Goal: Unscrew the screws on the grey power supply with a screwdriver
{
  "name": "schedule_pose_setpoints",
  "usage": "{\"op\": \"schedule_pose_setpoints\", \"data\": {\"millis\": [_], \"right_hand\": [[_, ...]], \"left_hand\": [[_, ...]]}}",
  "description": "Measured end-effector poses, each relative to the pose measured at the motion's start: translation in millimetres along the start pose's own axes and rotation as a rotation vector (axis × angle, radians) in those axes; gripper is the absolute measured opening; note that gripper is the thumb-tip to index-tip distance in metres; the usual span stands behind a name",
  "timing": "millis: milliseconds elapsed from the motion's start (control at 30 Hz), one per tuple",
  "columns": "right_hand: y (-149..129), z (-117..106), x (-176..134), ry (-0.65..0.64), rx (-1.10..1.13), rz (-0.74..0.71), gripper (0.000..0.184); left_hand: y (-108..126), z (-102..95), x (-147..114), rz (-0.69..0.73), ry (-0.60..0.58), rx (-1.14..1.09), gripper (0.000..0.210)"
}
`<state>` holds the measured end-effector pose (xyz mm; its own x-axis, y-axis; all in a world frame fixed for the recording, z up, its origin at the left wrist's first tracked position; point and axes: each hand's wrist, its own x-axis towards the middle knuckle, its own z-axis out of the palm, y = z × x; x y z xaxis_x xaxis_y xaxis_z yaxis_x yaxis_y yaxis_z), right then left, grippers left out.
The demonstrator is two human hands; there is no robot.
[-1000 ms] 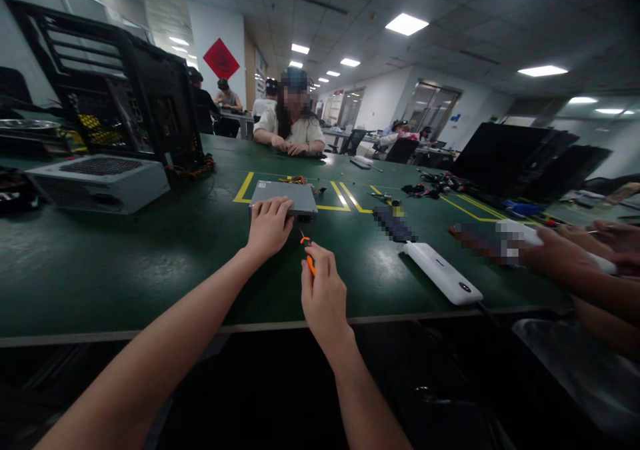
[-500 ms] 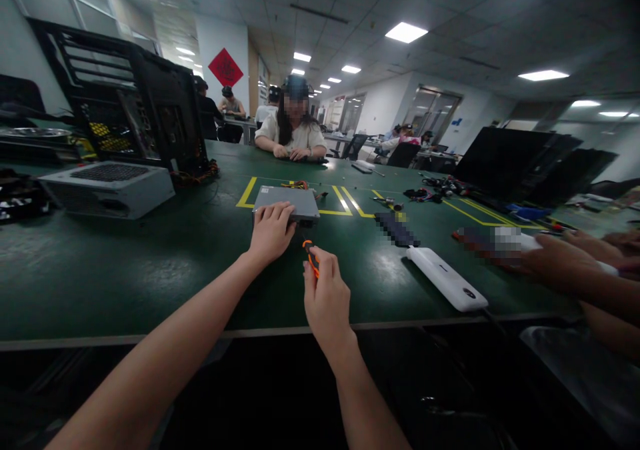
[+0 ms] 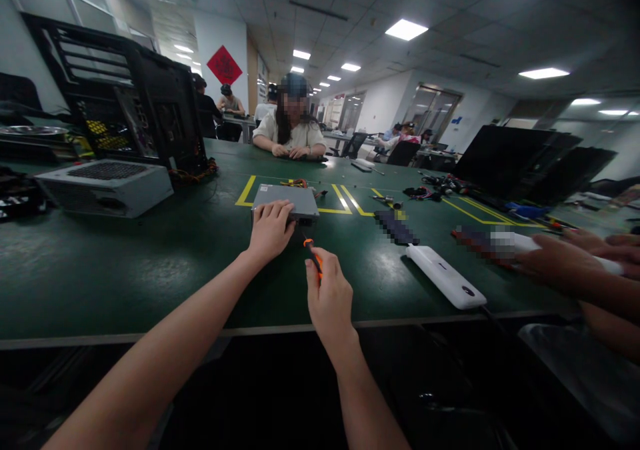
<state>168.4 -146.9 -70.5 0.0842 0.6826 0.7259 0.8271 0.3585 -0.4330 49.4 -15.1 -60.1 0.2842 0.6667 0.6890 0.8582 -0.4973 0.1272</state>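
The right hand [image 3: 331, 300] was nearest, above the near part of the green desk [image 3: 200, 290], its fingers closed around the handle of an orange-and-black screwdriver [image 3: 313, 255]. The shaft pointed forward, toward the near side of a flat gray metal box [image 3: 297, 200]; whether the tip touched it could not be told. To the right lay a white oblong device [image 3: 445, 277] with a cord at its near end, and beyond that another person's hand [image 3: 545, 257] reached in from the edge of the view.

The left hand [image 3: 270, 231] rested on the near left part of the box, fingers bent over its top and the thumb apart from them; whether they gripped it could not be told. The box lay on the desk in front of the person, partly over yellow tape [image 3: 325, 211], with colored wires [image 3: 300, 183] at its far edge. A larger gray vented box [image 3: 107, 193] stood at left, in front of an open black computer case [image 3: 175, 103]. Across the desk sat a person in a white top [image 3: 307, 133].
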Motion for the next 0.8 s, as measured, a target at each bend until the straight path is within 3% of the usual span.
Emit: {"op": "schedule_pose_setpoints", "data": {"millis": [133,300,500,667,800], "right_hand": [[-2.6,-0.6,-0.7,-0.062,-0.009,-0.051,0.029],[-2.1,0.0,-0.6,-0.035,-0.047,0.030,0.027],[-3.2,-0.1,-0.4,-0.062,-0.003,-0.064,0.027],[-1.4,-1.3,1.0,-0.030,0.003,0.014,0.026],[-3.7,-1.4,-0.1,-0.089,0.065,-0.068,0.028]], "left_hand": [[0.3,-0.2,0.0,-0.003,0.002,-0.004,0.036],[0.2,-0.5,0.1,0.002,0.002,0.004,0.036],[1.0,-0.6,0.0,-0.003,0.008,-0.008,0.036],[1.2,-1.9,-0.1,0.008,0.005,-0.006,0.036],[1.0,-0.9,0.4,0.001,0.003,-0.005,0.036]]}}
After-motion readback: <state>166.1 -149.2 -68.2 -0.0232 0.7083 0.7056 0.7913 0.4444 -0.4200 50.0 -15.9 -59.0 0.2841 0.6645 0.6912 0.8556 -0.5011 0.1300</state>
